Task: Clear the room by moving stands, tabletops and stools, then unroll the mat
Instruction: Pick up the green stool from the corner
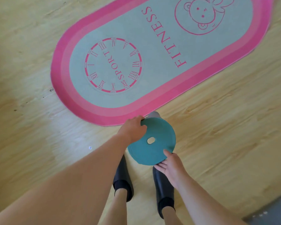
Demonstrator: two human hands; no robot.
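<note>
A pink-bordered, pale green mat (152, 51) lies unrolled and flat on the wooden floor, printed with a clock, "SPORT", "FITNESS" and a bear. In front of it I hold a round teal stool (154, 148) with an oval hole in its seat, seen from above. My left hand (132, 129) grips the seat's far left rim. On the near right rim my right hand (170, 166) holds the stool with fingers curled under. A grey stool leg (154, 114) shows past the seat, at the mat's near edge.
Light wooden floor (225, 127) surrounds the mat. My two feet in dark slippers (122, 179) stand just below the stool. A grey surface (272, 207) shows at the bottom right corner.
</note>
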